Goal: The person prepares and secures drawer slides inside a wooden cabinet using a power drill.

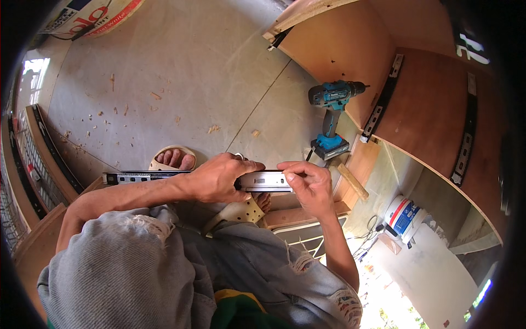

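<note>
Drawer slide point(267, 181): metal, silver and black, lying left to right across the person's front, just beyond the knees and above the sandal point(233, 213). What bears its left stretch: cannot tell.

Left hand point(222, 178): clamped over the slide near its middle, digits on the far and near edges. Right hand point(311, 186): thumb and forefinger pinched together on the slide's right end; whether a small part sits between them cannot be told.

Surroundings: cordless drill point(332, 97) upright on its battery to the right, chuck toward the cabinet point(433, 109), whose panel carries two more slides. A short wood stick point(352, 182) lies just beyond the right hand. Wood chips point(213, 129) scattered on the floor point(164, 66), far side.

Failure modes (judged):
1. Members run freely on each other; a sudden shift could pinch the right fingertips, which sit right at the end.
2. Uneven pull between the hands could twist the slide and bind its track.
3. If the right pinch slips, the free end could drop toward the exposed toes.
4. Chips or dust entering the track would likely make it run rough.
5. Drill looks top-heavy; a swing of the right elbow or slide could tip it.
</note>
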`<move>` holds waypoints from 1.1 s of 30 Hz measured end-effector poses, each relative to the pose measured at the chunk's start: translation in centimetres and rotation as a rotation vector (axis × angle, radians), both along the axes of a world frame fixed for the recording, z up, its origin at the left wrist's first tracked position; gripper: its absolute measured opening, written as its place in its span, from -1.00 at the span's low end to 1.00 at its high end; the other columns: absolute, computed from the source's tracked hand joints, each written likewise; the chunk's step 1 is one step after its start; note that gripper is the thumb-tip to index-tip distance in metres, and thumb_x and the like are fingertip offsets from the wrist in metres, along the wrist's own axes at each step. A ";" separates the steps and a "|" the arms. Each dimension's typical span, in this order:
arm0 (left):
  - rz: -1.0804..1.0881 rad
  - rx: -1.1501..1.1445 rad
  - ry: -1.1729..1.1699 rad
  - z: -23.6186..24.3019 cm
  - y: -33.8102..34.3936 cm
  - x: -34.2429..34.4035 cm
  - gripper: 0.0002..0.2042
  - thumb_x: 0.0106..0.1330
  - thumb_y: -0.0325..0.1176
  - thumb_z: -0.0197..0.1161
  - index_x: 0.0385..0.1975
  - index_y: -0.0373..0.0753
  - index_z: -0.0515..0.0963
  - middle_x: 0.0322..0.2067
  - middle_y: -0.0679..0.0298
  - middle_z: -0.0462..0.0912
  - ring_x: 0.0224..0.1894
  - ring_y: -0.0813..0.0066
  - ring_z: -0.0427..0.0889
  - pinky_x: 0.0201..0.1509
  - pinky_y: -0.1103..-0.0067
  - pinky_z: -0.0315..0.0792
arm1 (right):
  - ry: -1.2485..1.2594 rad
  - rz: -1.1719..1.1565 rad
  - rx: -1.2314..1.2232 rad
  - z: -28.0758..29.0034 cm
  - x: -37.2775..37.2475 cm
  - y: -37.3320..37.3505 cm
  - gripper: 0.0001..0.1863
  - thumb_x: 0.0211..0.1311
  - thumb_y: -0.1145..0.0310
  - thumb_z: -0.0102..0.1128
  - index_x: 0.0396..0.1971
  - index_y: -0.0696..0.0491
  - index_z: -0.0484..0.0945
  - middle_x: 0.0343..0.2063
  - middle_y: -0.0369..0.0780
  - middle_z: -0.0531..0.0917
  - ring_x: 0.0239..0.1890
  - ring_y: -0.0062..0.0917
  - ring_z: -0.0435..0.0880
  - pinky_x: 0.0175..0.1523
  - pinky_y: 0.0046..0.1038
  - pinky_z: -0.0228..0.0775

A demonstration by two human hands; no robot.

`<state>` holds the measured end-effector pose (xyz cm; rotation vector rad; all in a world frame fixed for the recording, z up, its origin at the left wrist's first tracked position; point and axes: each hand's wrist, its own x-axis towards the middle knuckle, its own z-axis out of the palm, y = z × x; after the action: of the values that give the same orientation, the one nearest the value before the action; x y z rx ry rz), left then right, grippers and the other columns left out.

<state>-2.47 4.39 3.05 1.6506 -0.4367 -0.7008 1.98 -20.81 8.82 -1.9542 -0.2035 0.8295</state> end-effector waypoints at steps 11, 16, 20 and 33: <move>0.103 0.409 -0.379 -3.4 -2.8 -1.4 -0.47 0.10 -0.27 0.41 0.08 -0.27 0.42 -0.44 0.08 0.65 -0.38 0.06 0.67 -0.31 0.27 0.54 | -0.044 -0.467 0.072 -5.3 -4.5 0.4 -0.76 0.42 0.37 0.17 -0.27 0.30 0.59 -0.14 -0.12 0.70 -0.42 -0.75 0.56 -0.35 -0.66 0.44; -0.017 0.498 -0.433 -3.1 -2.7 0.0 -0.72 0.21 -0.40 0.18 -0.11 -0.28 0.37 -0.43 0.04 0.66 -0.42 0.03 0.69 -0.43 0.25 0.55 | -0.022 -0.865 0.104 -7.5 -6.7 2.4 -0.72 0.44 0.33 0.14 -0.36 0.28 0.54 -0.30 -0.18 0.65 -0.36 -0.64 0.63 -0.10 -0.51 0.64; -0.093 0.501 -0.325 -3.4 -2.9 0.4 -0.67 0.22 -0.42 0.16 -0.02 -0.27 0.31 -0.42 0.03 0.66 -0.42 0.01 0.69 -0.43 0.22 0.54 | 0.227 -1.214 0.464 -8.1 -6.1 4.2 -0.81 0.44 0.36 0.09 -0.18 0.21 0.46 -0.30 -0.16 0.58 -0.16 -0.40 0.65 0.07 -0.27 0.63; -0.122 0.621 -0.531 -4.1 -4.3 -1.8 -0.41 0.31 -0.26 0.19 0.32 -0.17 0.19 -0.28 -0.08 0.58 -0.22 -0.05 0.64 -0.16 0.23 0.55 | 0.511 -0.953 1.151 -15.2 -9.9 0.4 -0.67 0.42 0.19 0.16 -0.03 0.14 0.51 -0.05 -0.14 0.66 0.01 -0.31 0.66 0.25 -0.18 0.47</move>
<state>-4.24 0.12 -1.07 2.4294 -0.7520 -0.5009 -7.94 -20.37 -6.35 -0.5591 0.4518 0.3569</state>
